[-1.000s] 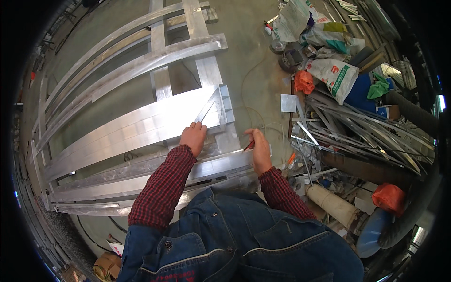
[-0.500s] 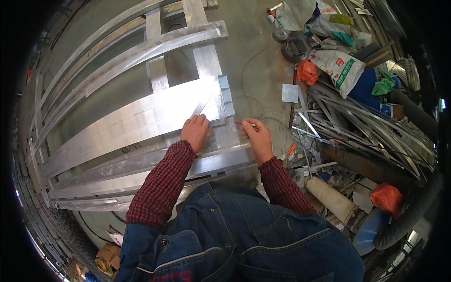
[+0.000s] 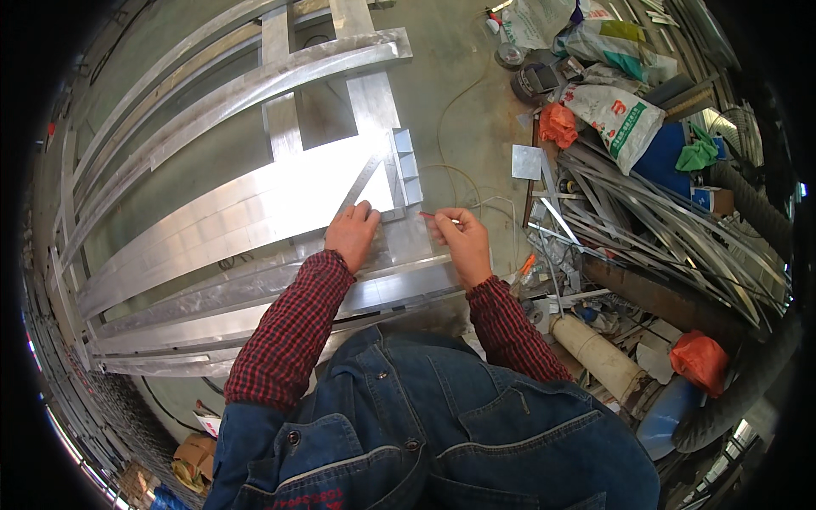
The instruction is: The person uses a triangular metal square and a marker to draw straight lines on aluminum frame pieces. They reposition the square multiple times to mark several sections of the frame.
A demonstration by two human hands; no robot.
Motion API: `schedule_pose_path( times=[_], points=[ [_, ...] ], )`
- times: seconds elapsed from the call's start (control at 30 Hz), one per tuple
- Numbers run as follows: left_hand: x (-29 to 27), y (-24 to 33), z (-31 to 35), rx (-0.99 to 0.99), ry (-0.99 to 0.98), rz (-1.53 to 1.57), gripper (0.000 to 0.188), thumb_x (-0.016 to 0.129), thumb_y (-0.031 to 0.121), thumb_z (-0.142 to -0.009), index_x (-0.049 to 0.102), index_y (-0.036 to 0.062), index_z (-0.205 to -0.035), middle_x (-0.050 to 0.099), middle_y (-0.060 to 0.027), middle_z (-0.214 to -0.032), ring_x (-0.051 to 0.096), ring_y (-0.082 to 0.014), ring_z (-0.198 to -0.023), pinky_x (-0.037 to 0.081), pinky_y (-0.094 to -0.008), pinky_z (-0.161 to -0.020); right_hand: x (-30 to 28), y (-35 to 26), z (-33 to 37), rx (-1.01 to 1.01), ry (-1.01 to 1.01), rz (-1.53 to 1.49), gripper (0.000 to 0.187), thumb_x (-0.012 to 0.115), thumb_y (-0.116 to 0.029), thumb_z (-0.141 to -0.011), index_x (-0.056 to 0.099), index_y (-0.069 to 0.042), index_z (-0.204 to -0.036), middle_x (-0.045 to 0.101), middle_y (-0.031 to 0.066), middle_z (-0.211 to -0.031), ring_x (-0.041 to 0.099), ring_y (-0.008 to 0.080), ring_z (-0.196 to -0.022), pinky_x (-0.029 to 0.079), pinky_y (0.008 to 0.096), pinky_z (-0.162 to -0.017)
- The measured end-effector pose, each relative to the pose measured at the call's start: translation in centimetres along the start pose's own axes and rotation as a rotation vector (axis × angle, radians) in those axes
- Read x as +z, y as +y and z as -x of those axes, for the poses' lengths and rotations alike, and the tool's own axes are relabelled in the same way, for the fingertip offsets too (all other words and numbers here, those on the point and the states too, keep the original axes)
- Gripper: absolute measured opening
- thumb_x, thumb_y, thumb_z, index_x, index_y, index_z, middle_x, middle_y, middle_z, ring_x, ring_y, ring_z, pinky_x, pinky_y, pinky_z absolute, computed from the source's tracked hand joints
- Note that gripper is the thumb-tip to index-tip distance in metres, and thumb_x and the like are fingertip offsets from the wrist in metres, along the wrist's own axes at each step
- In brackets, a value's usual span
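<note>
A long, shiny metal profile (image 3: 229,204) lies across the metal frame, with its open-celled end (image 3: 410,167) at the right. My left hand (image 3: 351,236) rests at its near edge, fingers bent over the foot of a slanted metal ruler (image 3: 363,180) that lies flat on top. Bright glare hides part of that surface. Just right of the profile's near corner, my right hand (image 3: 461,240) pinches a thin red pencil-like marker (image 3: 427,215). Its tip points left towards the corner, apart from the metal as far as I can see.
More metal bars (image 3: 280,81) run beyond and beneath the profile. On the right lie a heap of metal strips (image 3: 663,221), filled sacks (image 3: 616,119), a red bag (image 3: 699,361) and a cardboard-coloured tube (image 3: 595,353). A thin hose (image 3: 450,167) curves over the floor.
The red marker has shifted slightly left and up with my right hand. The slanted ruler now shows more clearly against the glare. My left hand stays at the near edge.
</note>
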State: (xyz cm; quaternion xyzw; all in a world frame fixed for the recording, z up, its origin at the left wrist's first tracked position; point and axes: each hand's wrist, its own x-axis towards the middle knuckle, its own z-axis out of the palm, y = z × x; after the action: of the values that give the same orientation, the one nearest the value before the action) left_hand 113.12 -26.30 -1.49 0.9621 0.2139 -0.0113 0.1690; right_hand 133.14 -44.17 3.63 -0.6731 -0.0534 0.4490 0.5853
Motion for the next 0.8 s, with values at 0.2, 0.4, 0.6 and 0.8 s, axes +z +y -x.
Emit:
schedule_pose_path(
  times=[0.2,0.4,0.6,0.8],
  points=[
    [0.1,0.1,0.0,-0.036,-0.040,0.023,0.027,0.065,0.009,-0.100,0.069,0.0058,-0.127,0.066,-0.0134,-0.130,0.068,-0.0333,-0.119,0.059,-0.0455,-0.102,0.2,0.6,-1.1,-0.056,-0.019,0.087,0.026,0.072,-0.015,-0.113,0.073,0.003,-0.131,0.082,0.0105,-0.109,0.077,0.0139,-0.097,0.061,0.0287,-0.084],
    [0.2,0.4,0.2,-0.065,-0.005,0.027,0.027,0.065,0.008,-0.100,0.070,0.0062,-0.126,0.066,-0.0126,-0.131,0.069,-0.0323,-0.119,0.059,-0.0450,-0.102,1.0,0.6,-1.7,-0.159,-0.002,0.210,0.030,0.069,-0.016,-0.114,0.077,0.004,-0.134,0.084,0.0110,-0.107,0.078,0.0131,-0.092,0.063,0.0294,-0.085],
    [0.5,0.4,0.3,-0.084,0.004,0.038,0.026,0.065,0.009,-0.100,0.071,0.0082,-0.126,0.067,-0.0114,-0.130,0.069,-0.0320,-0.119,0.059,-0.0447,-0.102,1.5,0.0,-2.3,-0.243,0.007,0.370,0.031,0.068,-0.019,-0.114,0.078,0.000,-0.137,0.086,0.0118,-0.105,0.080,0.0154,-0.091,0.063,0.0321,-0.084],
    [0.4,0.4,0.2,-0.104,-0.016,0.046,0.028,0.064,0.009,-0.101,0.072,0.0081,-0.128,0.068,-0.0116,-0.133,0.069,-0.0322,-0.123,0.059,-0.0448,-0.103,2.4,-1.0,-3.9,-0.397,-0.027,0.610,0.036,0.062,-0.023,-0.117,0.074,-0.005,-0.145,0.087,0.0172,-0.119,0.084,0.0267,-0.105,0.062,0.0375,-0.091]
  ],
)
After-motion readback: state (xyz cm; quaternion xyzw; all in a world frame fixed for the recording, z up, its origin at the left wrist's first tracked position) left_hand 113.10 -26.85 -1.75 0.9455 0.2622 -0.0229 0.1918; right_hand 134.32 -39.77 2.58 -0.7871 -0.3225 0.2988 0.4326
